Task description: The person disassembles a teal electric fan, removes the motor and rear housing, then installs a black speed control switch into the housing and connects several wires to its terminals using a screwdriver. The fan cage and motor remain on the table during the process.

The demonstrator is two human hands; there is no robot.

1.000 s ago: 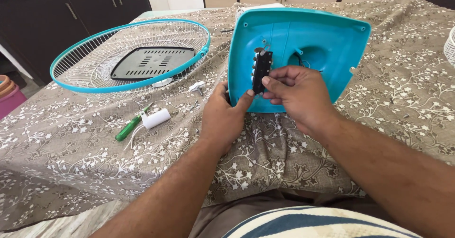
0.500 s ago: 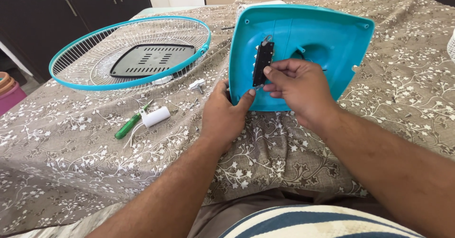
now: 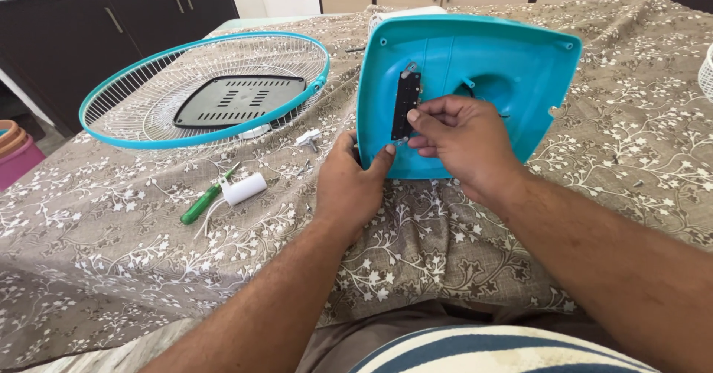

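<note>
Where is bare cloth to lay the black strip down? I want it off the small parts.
Bare cloth lies right of the teal fan base, and in the near left corner below the green screwdriver. Crowded: between fan guard and left hand, around the white cylinder.

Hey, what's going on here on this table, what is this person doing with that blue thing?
A person is working on a turquoise fan base tipped up on a flowered tablecloth. The left hand grips the base's lower left edge, thumb against it. The right hand pinches a narrow black strip set on the base's inner face. Off to the left lie a round fan grille, a green-handled screwdriver and a small white cylinder.
</note>
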